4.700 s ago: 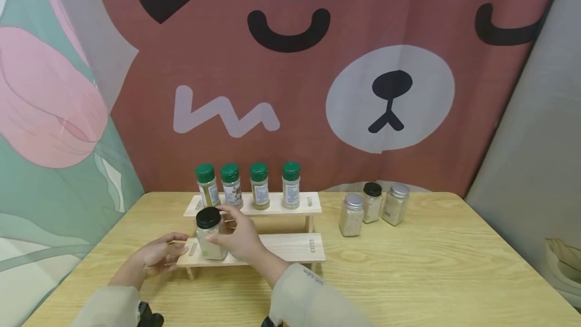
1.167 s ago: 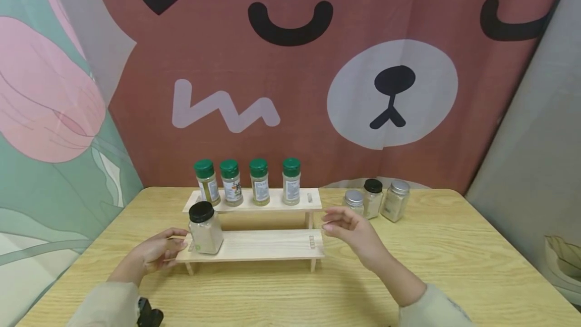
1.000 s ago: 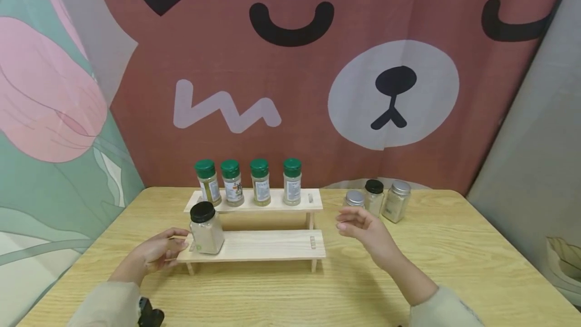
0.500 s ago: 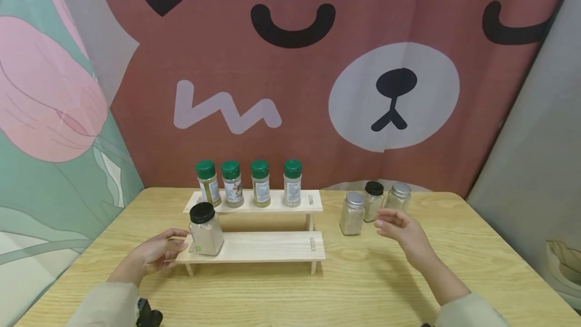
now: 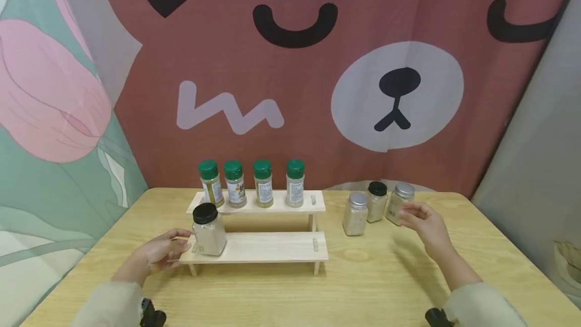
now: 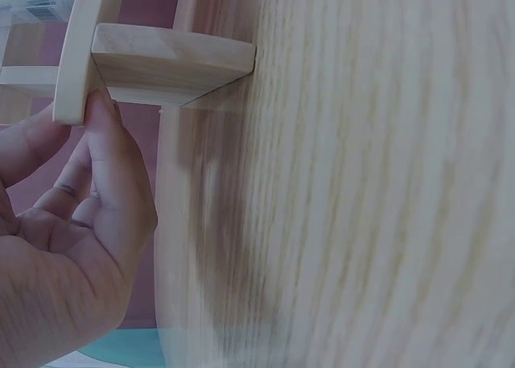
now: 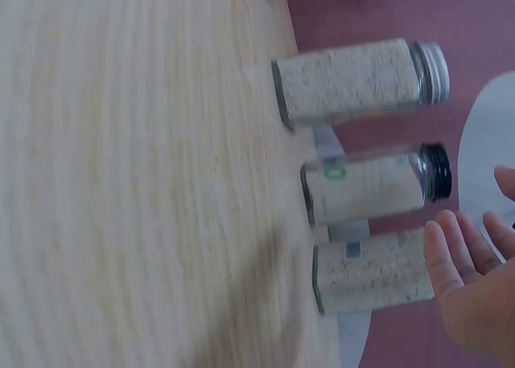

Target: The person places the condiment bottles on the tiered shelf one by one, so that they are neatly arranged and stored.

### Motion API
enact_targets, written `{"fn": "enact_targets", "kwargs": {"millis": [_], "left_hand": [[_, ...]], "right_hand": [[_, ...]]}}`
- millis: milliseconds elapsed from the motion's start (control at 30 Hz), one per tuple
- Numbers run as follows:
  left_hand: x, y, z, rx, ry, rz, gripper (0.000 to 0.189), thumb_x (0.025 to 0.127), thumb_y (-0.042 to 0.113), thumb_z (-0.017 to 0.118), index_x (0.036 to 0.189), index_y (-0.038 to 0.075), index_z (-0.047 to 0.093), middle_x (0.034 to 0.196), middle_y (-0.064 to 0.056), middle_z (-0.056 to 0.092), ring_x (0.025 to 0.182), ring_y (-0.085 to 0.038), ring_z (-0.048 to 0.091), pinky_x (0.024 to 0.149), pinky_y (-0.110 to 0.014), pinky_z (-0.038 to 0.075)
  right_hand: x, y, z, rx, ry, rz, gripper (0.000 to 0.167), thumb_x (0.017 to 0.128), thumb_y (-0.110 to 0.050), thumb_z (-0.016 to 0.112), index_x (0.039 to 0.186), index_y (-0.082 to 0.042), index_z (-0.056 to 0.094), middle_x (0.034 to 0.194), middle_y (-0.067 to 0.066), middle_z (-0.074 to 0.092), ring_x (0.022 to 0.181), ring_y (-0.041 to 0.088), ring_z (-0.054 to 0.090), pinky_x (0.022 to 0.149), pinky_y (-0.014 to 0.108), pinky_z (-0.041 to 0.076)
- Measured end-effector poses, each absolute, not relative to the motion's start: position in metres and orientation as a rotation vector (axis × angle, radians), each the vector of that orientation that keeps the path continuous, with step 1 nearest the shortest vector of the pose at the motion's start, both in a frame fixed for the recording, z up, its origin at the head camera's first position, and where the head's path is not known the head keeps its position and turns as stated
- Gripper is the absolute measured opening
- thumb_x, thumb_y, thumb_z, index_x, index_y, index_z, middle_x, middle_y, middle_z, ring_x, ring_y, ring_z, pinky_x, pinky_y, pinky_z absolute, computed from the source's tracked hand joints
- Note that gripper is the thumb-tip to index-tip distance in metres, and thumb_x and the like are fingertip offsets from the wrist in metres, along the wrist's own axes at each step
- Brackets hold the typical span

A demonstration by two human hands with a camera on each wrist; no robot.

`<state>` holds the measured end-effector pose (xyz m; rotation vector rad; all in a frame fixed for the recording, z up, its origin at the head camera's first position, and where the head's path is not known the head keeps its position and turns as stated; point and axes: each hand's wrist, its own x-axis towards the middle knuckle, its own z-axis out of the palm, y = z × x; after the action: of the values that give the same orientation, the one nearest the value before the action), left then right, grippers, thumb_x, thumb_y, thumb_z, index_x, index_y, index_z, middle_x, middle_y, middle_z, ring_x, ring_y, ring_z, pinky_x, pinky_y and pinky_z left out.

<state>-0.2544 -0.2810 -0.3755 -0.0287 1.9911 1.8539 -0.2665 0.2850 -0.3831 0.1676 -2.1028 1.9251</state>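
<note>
My left hand [image 5: 160,255] pinches the left end of the lower board of a two-tier wooden spice rack [image 5: 277,246]; in the left wrist view, thumb and fingers lie on either side of the board end [image 6: 74,86]. A square jar with a black lid [image 5: 209,231] stands upright on that board, at its left end. Relaxed and holding nothing, my right hand [image 5: 426,226] hovers beside the rightmost silver-lidded jar [image 5: 397,205]. In the right wrist view its fingers [image 7: 444,259] overlap the top of that jar [image 7: 366,273], hiding the lid.
Several green-capped spice bottles [image 5: 264,185] line the rack's upper board [image 5: 317,207]. Right of the rack, another silver-lidded jar [image 5: 355,216] and a black-lidded jar [image 5: 376,203] stand on the wooden table [image 5: 363,286]. A bear-print curtain [image 5: 299,105] hangs behind the table.
My right hand has let go of the black-lidded jar on the lower board and moved right, past the nearer silver-lidded jar, to the rightmost one. My left hand stays on the rack.
</note>
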Motion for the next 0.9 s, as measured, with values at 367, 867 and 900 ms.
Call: {"fn": "enact_targets", "kwargs": {"millis": [367,867,900], "left_hand": [[-0.254,-0.281,-0.379,0.004,1.987,1.864,0.038,0.081,0.002,0.051,0.113,-0.003,0.03,0.082,-0.003,0.051,0.064,-0.009,0.056,0.057,-0.022,0.046],[-0.254,-0.281,-0.379,0.007,2.01,1.853,0.043,0.081,0.002,0.05,0.116,-0.007,0.026,0.079,-0.001,0.054,0.062,-0.009,0.056,0.054,-0.021,0.044],[-0.254,-0.281,-0.379,0.002,2.015,1.85,0.043,0.081,0.002,0.05,0.116,-0.007,0.026,0.08,-0.001,0.053,0.062,-0.009,0.056,0.054,-0.021,0.044]], "right_hand": [[-0.285,0.301,-0.378,-0.172,-2.159,1.649,0.052,0.079,-0.022,0.062,0.116,0.007,0.04,0.084,-0.003,0.052,0.068,-0.004,0.05,0.062,0.014,0.042],[-0.293,0.293,-0.37,-0.277,-2.389,1.581,0.069,0.082,-0.023,0.056,0.13,0.009,0.018,0.122,0.033,0.031,0.11,0.039,0.034,0.088,0.045,0.031],[-0.294,0.294,-0.371,-0.255,-2.401,1.591,0.07,0.083,-0.022,0.054,0.13,0.011,0.015,0.123,0.034,0.028,0.112,0.041,0.031,0.09,0.046,0.029]]}}
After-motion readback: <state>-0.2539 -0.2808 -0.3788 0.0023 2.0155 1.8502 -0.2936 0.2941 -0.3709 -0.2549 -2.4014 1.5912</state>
